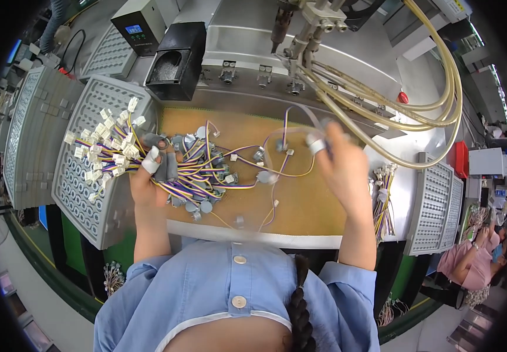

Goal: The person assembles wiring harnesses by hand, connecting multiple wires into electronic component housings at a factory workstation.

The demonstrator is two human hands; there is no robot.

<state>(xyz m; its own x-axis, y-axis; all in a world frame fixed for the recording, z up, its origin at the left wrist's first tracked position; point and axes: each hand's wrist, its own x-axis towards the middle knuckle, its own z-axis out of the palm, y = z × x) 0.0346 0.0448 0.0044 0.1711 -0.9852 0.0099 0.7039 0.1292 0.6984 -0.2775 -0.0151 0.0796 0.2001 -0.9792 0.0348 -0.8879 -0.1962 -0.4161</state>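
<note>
My left hand (155, 171), with grey finger covers and white tape on it, is closed around a thick bundle of wire leads (192, 183) in purple, yellow and white. White plug connectors (110, 144) fan out from the bundle on its left side, over a grey tray. To its right, the leads end in round grey parts (206, 207) heaped on the brown mat (300, 205). My right hand (345, 167) is raised over the mat's right part and smeared by motion. A blurred loop of wire lead (287, 117) runs up to its closed fingers. Several single leads lie between both hands.
The grey tray (71, 193) with round pockets stands at left beside stacked trays (36, 135). A black box (177, 61) sits behind the mat. Amber hoses (441, 117) hang from a metal fixture (312, 35). More leads (384, 202) lie at right. A person (470, 261) sits far right.
</note>
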